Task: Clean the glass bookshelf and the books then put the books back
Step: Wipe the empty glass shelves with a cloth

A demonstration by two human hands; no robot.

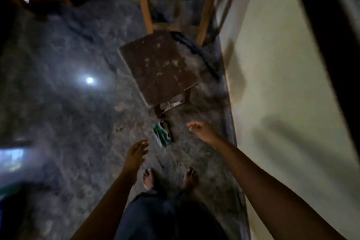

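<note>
I look down at a dark mottled floor in dim, blurred light. A small green and white cloth (162,133) lies crumpled on the floor between my two hands. My left hand (136,152) hangs just left of it, fingers apart, holding nothing. My right hand (200,129) is to the right of the cloth, fingers loosely curled, nothing in it. Neither hand touches the cloth. No bookshelf or books are in view.
A low brown stool (157,66) with a dusty top stands just beyond the cloth. Wooden table legs (144,2) rise behind it. A pale wall (282,84) runs along the right. My bare feet (150,179) stand on the floor below the cloth.
</note>
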